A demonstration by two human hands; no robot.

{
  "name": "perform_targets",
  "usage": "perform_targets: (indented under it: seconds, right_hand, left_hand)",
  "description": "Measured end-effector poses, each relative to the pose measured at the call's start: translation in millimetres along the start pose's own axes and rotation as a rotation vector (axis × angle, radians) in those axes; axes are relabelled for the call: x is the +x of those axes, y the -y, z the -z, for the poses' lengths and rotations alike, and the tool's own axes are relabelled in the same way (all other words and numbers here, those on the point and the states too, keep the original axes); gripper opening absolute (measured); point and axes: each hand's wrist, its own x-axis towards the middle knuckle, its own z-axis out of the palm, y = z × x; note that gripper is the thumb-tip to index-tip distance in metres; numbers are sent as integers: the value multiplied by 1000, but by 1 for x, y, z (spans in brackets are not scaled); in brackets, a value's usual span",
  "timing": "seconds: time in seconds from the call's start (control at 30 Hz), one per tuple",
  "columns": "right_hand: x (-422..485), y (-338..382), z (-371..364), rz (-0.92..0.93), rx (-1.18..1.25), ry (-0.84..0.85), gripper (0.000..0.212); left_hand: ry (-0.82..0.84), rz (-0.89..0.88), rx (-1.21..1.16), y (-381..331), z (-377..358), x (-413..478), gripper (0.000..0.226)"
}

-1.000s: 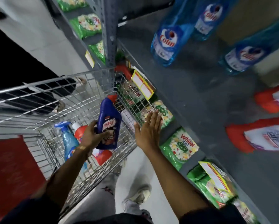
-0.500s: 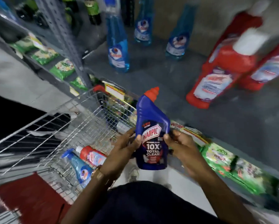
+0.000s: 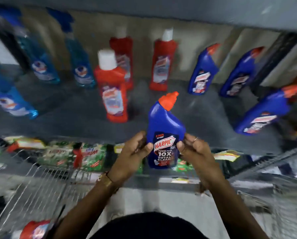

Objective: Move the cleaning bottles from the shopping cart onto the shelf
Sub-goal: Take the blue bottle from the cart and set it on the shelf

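Note:
A dark blue Harpic bottle (image 3: 165, 133) with an orange-red cap is upright in front of me, just before the grey shelf (image 3: 79, 118). My left hand (image 3: 133, 155) grips its left side and my right hand (image 3: 195, 152) grips its right side. On the shelf stand light blue spray bottles (image 3: 44, 66), red bottles with white caps (image 3: 113, 90) and more blue Harpic bottles (image 3: 202, 71). The wire shopping cart (image 3: 39, 188) is at the lower left, with a red bottle (image 3: 35, 229) lying in it.
Below the shelf edge a lower shelf holds green detergent packets (image 3: 85, 157) and yellow price tags (image 3: 227, 155). A bare patch of shelf lies behind the held bottle, between the red bottles and the blue ones. The frame is motion-blurred.
The Harpic bottle went from my left hand alone inside the cart to both hands, raised up in front of the shelf. My view swung from the cart to face the shelf.

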Motion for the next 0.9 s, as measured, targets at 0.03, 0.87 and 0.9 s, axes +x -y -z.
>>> perform_targets:
  seconds: [0.03,0.87,0.9]
  right_hand:
    - [5,2,17,27,4,-32,36]
    - [89,-10,156,133,-90,-301,35]
    - [88,-10,155,144,-89,-306,35]
  left_hand:
    - [22,-20,2,0,-14,18,34]
    - [67,-94,218,41,-131,177,29]
    - [64,-102,216,41,-131,177,32]
